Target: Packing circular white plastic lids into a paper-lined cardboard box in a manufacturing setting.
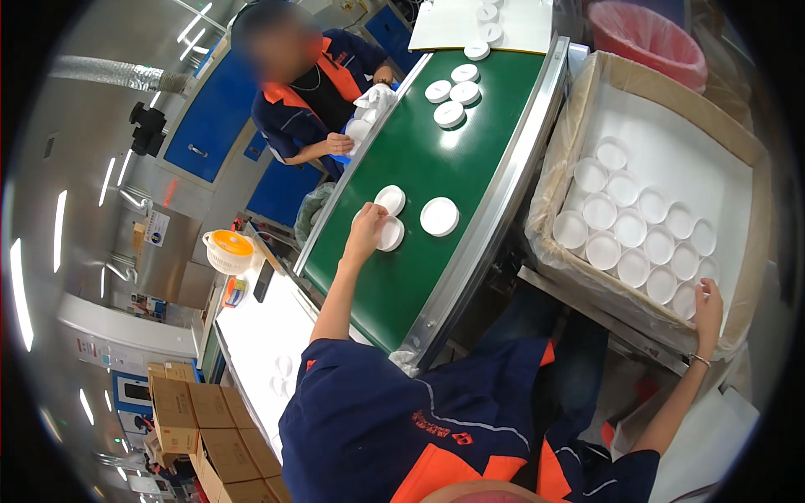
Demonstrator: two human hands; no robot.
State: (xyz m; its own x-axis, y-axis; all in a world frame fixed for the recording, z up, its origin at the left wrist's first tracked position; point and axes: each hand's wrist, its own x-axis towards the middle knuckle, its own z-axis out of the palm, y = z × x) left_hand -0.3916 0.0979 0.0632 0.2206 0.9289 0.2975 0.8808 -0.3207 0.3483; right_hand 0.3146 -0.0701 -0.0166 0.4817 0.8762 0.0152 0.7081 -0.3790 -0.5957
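Observation:
Shallow white round pieces, like jar lids, lie on a green conveyor belt (377, 293). My left hand (367, 228) reaches over the belt's left side, its fingers closed at the edge of one white lid (389, 234). Another lid (390, 199) lies just beyond, and a third lid (439, 217) sits apart to the right. My right hand (708, 308) is inside the near right corner of a lined carton (543, 189), fingers loosely bent and apart. It is beside the end lid (683, 301) of several rows of lids.
Across the belt a person (293, 109) handles white pieces and a white cloth. More lids (450, 114) lie farther up the belt. A red-lined bin (646, 42) stands behind the carton. At left are a white table (256, 335), an orange-lidded tub (229, 251) and stacked cardboard boxes (210, 419).

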